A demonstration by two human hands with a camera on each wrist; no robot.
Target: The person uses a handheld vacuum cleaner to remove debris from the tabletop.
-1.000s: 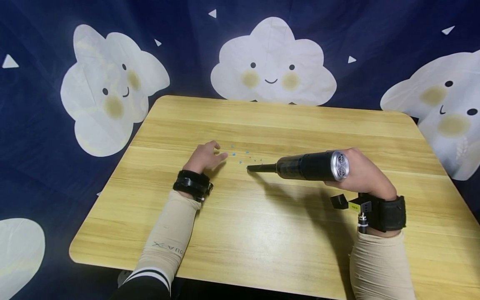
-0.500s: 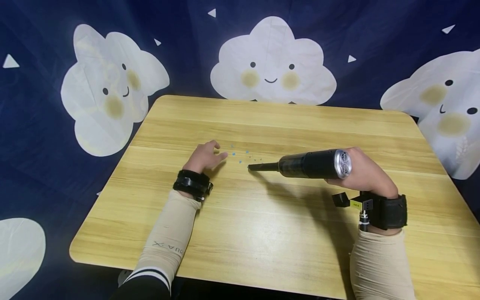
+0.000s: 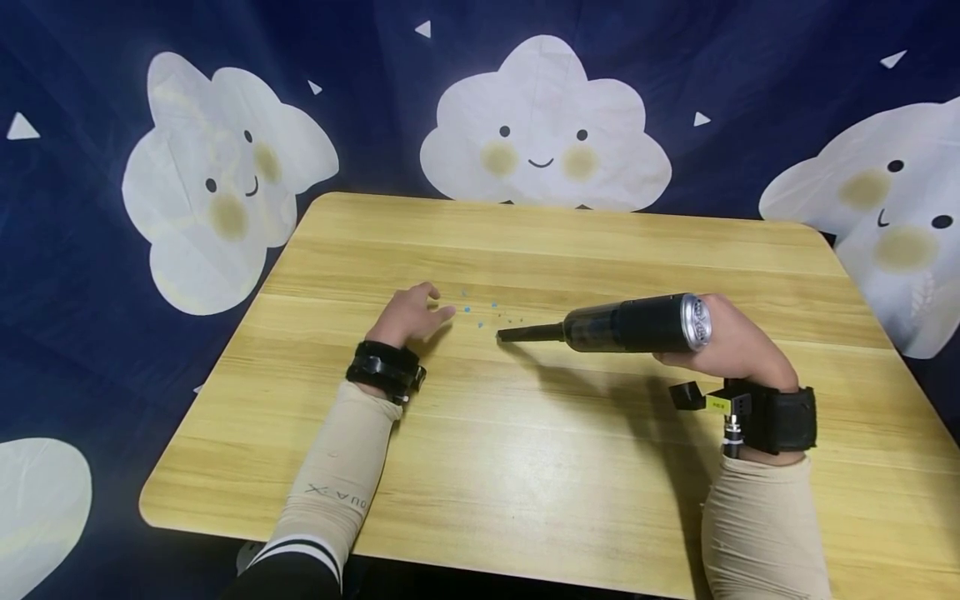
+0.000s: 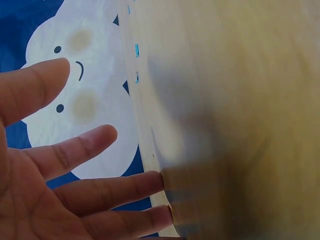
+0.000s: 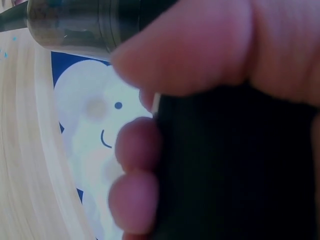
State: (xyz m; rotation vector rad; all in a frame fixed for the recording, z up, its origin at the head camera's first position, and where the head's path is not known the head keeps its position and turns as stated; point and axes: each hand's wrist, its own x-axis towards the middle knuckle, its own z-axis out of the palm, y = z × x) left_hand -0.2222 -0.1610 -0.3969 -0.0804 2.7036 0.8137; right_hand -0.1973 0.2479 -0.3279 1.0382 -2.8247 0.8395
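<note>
My right hand [image 3: 738, 342] grips a black handheld vacuum cleaner [image 3: 633, 325]. In the right wrist view its fingers and thumb [image 5: 180, 55] wrap the dark handle, and the clear dust chamber [image 5: 70, 25] shows above. The narrow nozzle [image 3: 531, 333] points left, its tip at or just above the tabletop; contact cannot be told. Small blue scraps [image 3: 467, 309] and tiny dark crumbs [image 3: 511, 322] lie just beyond the tip. Left of them, my left hand [image 3: 411, 314] rests on the table, holding nothing. Its fingers [image 4: 110, 192] are spread in the left wrist view.
The wooden table [image 3: 465, 467] has rounded corners and spans most of the head view. Behind it hangs a dark blue curtain [image 3: 375, 108] printed with white clouds. Black camera straps [image 3: 776, 423] sit on both wrists.
The vacuum's body and my right hand have shifted slightly right and up, while the nozzle tip has moved very little. My left hand stays in place.
</note>
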